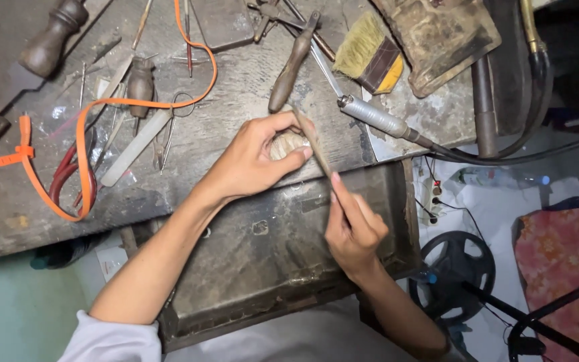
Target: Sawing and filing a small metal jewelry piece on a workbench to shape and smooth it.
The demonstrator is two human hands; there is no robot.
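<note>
My left hand [256, 157] is closed around a small pale rounded piece [284, 145] at the front edge of the worn workbench [249, 87]. My right hand [353, 231] grips a thin flat file-like tool [314, 144] that slants up and left, its upper end lying against the pale piece. Both hands are above an open dark drawer [263, 248] under the bench edge.
An orange strap [85, 157], red-handled pliers [68, 171], a white flat stick [135, 147] and several thin metal tools lie on the left. A wooden-handled tool [291, 64], brush [370, 53], metal handpiece with hose [376, 117] and worn block [437, 33] lie behind. Cables sit on the floor to the right.
</note>
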